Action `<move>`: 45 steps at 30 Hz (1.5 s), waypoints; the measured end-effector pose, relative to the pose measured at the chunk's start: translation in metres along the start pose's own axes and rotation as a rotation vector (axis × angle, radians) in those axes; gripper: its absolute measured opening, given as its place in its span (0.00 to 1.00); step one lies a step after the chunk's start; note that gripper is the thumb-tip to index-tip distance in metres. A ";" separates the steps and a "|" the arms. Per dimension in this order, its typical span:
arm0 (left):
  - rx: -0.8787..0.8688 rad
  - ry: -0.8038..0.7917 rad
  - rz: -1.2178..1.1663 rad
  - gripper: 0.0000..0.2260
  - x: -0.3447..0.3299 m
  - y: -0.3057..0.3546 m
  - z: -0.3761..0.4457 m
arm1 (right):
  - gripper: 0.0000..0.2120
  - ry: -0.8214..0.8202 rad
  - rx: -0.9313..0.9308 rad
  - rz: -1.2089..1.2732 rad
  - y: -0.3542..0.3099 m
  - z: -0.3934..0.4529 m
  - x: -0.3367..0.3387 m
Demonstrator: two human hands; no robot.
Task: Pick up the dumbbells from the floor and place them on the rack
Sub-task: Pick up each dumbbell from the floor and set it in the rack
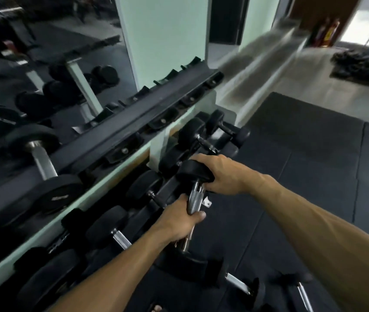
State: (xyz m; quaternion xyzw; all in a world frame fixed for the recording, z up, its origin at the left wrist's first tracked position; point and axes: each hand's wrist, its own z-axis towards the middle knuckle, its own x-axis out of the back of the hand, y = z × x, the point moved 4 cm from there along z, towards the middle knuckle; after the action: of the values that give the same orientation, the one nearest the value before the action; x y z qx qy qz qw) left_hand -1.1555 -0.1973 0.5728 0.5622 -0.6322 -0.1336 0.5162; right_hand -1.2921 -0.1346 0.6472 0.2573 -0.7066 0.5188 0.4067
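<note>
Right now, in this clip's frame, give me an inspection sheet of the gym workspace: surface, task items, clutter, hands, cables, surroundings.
Surface: black rubber floor mats; pale tiled floor beyond them.
Job's things: held dumbbell, upright between both hands, knurled steel handle showing; two-tier dumbbell rack, upper tier with one large dumbbell and several vacant saddles, lower tier crowded with dumbbells.
Clutter: two more dumbbells on the mat near the person's feet; dark pile on the far tiles, too blurred to identify.
Hands: left hand grips the handle; right hand holds the upper head.
Cables: nothing seen.
Surroundings: wall mirror behind the rack, pale green pillar, bright doorway at far right.
</note>
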 end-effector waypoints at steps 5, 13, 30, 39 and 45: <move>-0.024 0.112 0.010 0.14 0.086 0.015 0.032 | 0.28 0.031 0.077 -0.044 -0.039 0.077 0.047; 0.039 0.254 -0.043 0.15 0.185 0.008 0.075 | 0.26 -0.033 0.228 -0.066 -0.077 0.203 0.071; 0.327 0.599 -0.363 0.11 0.295 -0.046 0.179 | 0.24 -0.293 0.597 -0.236 -0.125 0.433 0.052; 0.438 0.666 -0.467 0.15 0.302 -0.074 0.210 | 0.26 -0.425 0.589 -0.174 -0.119 0.487 0.011; 0.448 0.666 -0.485 0.15 0.296 -0.080 0.214 | 0.26 -0.396 0.622 -0.187 -0.114 0.485 0.003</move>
State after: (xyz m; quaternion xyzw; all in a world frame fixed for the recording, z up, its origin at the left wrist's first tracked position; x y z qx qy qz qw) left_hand -1.2329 -0.5631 0.5687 0.8036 -0.2957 0.0770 0.5108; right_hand -1.3532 -0.6295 0.6456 0.5269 -0.5539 0.6094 0.2104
